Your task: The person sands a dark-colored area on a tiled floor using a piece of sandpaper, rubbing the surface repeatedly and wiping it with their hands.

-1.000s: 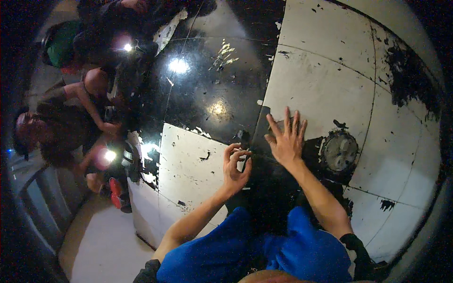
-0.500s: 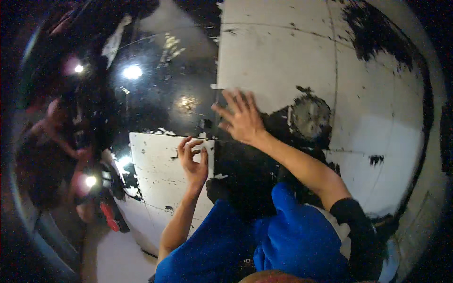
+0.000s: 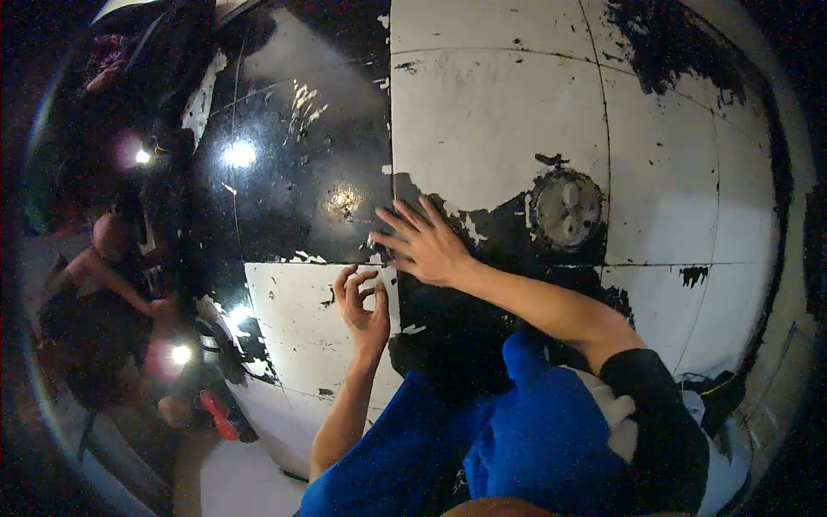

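Note:
My right hand [image 3: 428, 247] is spread low over the seam between the glossy black surface [image 3: 301, 181] and a torn black patch [image 3: 448, 314] on the pale tiled floor [image 3: 500, 121]. Its fingertips point left, and I see nothing held in them. Whether the palm touches the floor, I cannot tell. Close by on the left, my left hand [image 3: 365, 317] hovers at the corner of a white tile [image 3: 289, 319]. Its fingers are loosely curled with the thumb apart, and nothing shows between them. Ragged white flecks [image 3: 310, 258] line the black edge beyond it.
A round floor cover [image 3: 567, 209] lies to the right, ringed by black remnants. Another person [image 3: 112, 276] crouches at the left, beside bright lamps [image 3: 181, 354] and a red-and-black object [image 3: 220, 415]. Blue cloth [image 3: 551, 422] covers my legs.
My right hand has come down and left, nearer to my left hand. My left hand keeps its curled shape. The whole view has shifted slightly.

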`<state>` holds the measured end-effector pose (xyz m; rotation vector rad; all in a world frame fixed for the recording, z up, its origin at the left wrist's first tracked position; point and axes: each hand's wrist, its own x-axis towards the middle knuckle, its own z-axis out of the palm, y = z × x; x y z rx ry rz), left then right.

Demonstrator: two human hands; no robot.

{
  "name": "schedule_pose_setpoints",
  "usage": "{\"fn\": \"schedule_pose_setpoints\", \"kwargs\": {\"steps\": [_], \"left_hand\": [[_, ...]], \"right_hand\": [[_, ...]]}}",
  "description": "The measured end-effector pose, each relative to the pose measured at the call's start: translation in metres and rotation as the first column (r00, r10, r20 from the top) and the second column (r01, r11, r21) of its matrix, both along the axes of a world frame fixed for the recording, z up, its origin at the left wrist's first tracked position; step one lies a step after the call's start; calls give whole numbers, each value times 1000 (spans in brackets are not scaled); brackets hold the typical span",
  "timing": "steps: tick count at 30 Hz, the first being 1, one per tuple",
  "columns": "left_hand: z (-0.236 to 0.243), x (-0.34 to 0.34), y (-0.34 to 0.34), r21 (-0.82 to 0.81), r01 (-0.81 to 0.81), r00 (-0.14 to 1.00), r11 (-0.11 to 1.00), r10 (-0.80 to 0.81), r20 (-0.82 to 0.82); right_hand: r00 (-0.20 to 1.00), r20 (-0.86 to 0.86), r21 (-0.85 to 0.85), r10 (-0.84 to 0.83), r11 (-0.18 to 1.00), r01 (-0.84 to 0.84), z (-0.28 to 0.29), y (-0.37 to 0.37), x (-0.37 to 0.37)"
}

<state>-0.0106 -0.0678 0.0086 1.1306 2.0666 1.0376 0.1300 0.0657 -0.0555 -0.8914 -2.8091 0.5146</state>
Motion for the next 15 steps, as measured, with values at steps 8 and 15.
{"fn": "schedule_pose_setpoints", "kwargs": {"steps": [8,15], "left_hand": [[4,-11,-1,-31,-12,1000,999,11,-29],[-7,-5,-6,-41,-24,1000,999,24,-20]], "right_hand": [[942,-76,215,-328,917,337,-4,116,55],[996,45,27,78,996,-79,2,17,-10]]}}
